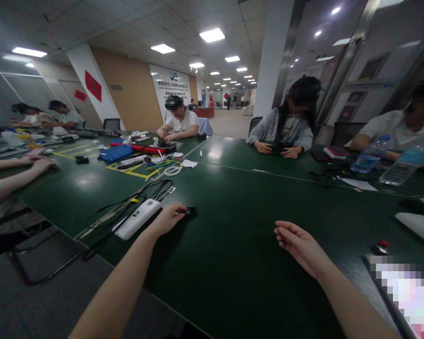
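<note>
My left hand (pixel 168 217) is closed at the fingertips around the near end of a small black object (pixel 190 210) at the table's surface. What kind of object it is, I cannot make out. Just left of that wrist lies a white power bank-like box (pixel 137 219) marked with a 2, with black cables (pixel 151 190) beside it. My right hand (pixel 300 245) hovers over the green table (pixel 233 263), palm turned inward. Its fingers are loosely bent and nothing shows in them.
A blue basket (pixel 116 152), loose wires (pixel 159 162) and a white cable coil (pixel 173 170) lie farther back. Water bottles (pixel 370 154) stand at the right. A lit screen (pixel 406 296) fills the near right corner. Several people sit around the table; one person's hands (pixel 38 162) rest at the left.
</note>
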A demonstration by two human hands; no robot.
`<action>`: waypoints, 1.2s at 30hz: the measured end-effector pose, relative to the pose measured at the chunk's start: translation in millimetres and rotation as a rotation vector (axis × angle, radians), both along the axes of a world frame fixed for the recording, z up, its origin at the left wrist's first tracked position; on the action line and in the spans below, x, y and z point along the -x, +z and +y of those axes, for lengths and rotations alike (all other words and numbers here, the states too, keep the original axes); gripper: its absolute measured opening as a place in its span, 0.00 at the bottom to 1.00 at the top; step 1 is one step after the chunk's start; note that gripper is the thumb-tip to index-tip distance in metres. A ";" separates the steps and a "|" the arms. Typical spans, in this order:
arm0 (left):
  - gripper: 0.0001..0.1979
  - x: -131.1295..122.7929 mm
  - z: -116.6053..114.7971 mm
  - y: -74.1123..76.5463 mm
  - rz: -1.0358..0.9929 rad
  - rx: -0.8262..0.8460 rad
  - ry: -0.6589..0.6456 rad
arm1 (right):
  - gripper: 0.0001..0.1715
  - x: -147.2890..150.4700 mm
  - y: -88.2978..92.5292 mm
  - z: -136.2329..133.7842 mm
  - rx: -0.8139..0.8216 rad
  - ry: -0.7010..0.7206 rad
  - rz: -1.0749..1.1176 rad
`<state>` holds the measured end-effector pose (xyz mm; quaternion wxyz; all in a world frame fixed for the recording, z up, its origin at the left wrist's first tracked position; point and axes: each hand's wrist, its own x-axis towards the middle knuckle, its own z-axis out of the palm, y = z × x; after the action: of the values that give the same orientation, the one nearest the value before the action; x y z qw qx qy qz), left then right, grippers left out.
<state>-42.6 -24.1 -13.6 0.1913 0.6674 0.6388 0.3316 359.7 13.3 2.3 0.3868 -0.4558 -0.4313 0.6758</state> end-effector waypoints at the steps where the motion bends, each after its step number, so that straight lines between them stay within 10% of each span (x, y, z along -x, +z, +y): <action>1: 0.11 0.4 0.5 -0.7 0.013 -0.003 0.010 | 0.14 0.4 1.0 -0.5 0.005 0.000 0.002; 36: 0.13 -7.9 2.4 -2.5 0.112 -0.018 0.074 | 0.15 -1.7 -8.7 3.0 -0.034 0.004 0.020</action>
<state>-34.7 -21.7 -16.1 0.1370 0.6627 0.6696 0.3062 361.4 16.3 -6.4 0.3974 -0.4414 -0.4400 0.6736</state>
